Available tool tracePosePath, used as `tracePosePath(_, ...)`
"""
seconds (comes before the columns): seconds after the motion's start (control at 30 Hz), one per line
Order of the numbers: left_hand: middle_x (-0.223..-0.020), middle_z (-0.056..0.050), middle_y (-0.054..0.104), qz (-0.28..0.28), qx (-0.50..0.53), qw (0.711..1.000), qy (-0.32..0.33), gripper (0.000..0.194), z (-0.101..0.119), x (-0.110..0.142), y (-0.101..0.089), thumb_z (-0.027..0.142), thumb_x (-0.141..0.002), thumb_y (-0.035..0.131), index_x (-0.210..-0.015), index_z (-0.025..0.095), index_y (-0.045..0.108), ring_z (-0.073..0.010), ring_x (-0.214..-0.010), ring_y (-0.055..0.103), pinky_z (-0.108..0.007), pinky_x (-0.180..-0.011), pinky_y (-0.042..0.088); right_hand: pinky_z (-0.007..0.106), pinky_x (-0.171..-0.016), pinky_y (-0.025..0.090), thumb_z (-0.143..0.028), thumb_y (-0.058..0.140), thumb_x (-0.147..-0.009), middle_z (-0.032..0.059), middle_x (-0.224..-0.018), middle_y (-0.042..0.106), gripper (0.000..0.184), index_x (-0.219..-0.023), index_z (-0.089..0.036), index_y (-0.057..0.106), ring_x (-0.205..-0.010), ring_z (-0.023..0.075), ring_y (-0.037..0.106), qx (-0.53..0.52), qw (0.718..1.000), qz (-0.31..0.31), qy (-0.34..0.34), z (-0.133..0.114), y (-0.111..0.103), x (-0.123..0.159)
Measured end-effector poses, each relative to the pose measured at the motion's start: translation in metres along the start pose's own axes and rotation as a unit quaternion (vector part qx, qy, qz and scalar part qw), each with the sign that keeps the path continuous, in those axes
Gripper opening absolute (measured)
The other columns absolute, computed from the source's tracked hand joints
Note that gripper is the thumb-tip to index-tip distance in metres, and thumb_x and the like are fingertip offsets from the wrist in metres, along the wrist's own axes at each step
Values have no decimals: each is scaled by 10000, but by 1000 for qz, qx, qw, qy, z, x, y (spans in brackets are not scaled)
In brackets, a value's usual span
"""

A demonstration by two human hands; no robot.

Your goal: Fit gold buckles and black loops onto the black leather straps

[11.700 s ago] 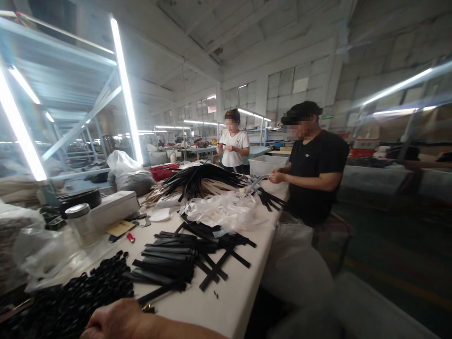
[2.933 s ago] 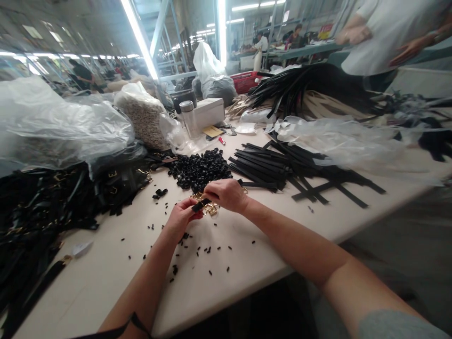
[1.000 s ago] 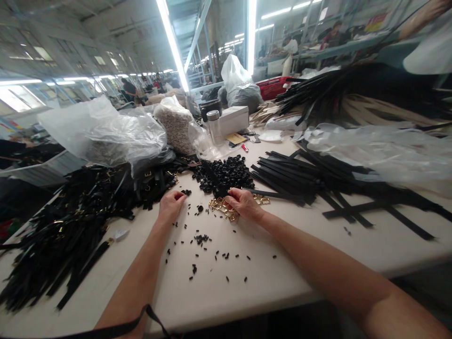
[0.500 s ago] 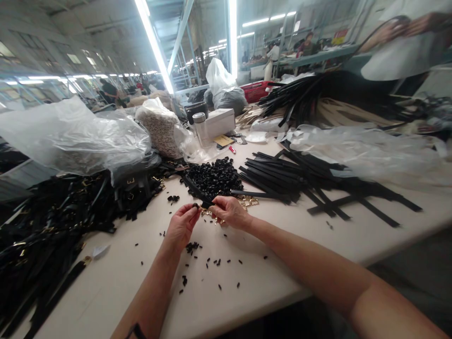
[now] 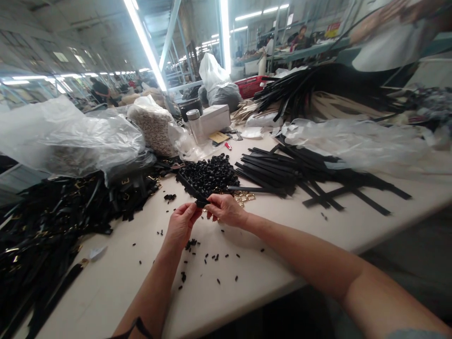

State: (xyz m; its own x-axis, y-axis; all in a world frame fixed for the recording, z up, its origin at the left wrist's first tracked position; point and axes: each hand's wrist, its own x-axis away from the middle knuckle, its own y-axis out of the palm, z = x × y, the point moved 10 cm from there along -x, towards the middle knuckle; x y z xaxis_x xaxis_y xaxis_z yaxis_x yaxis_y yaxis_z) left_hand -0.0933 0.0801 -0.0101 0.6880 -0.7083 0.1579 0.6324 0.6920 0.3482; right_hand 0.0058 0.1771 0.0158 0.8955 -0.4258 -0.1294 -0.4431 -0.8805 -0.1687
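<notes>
Between my hands is a black strap (image 5: 190, 189), its free length slanting up and left over a heap of small black loops (image 5: 215, 172). My right hand (image 5: 228, 210) is closed on the strap near its lower end. The fingertips of my left hand (image 5: 184, 220) pinch that same end from the left. Whether a small loop is also between the left fingers is hidden. Gold buckles (image 5: 244, 197) lie just beyond my right hand. Several tiny black pieces (image 5: 215, 257) are scattered on the pale table (image 5: 254, 287) nearer to me.
Finished-looking black straps with gold buckles (image 5: 45, 226) pile up on the left. Loose black straps (image 5: 268, 169) lie at right, beside clear plastic sheeting (image 5: 353, 141). Behind stand a bottle (image 5: 195, 127), a white box (image 5: 215, 118) and filled bags (image 5: 151, 125). Another person's hands (image 5: 381, 21) work at upper right.
My left fingers, which held a small black loop beside the strap's end, have come up against the strap. The gold buckle seen at that end is now mostly covered. The view has shifted slightly.
</notes>
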Motion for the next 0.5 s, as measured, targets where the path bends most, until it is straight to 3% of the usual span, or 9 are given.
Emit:
tracePosePath(0.2, -714, -30, 689, 13, -1, 1000, -1, 358, 1, 2, 0, 369, -538, 868, -707, 141, 650, -130, -668, 646, -263, -705, 533, 161, -427, 454, -317, 550, -867, -6, -651, 645, 173, -824, -151, 573, -469, 72, 575, -45, 999, 6, 9, 2, -2, -2)
tracePosePath(0.5, -675, 23, 647, 7, -49, 998, 46, 362, 17, 7, 4, 324, -521, 875, -737, 167, 631, -90, -574, 592, -222, -607, 505, 153, -445, 440, -287, 547, -871, -5, -653, 659, 154, -824, -149, 594, -487, 73, 590, 49, 998, -38, -4, -4, 4, -1)
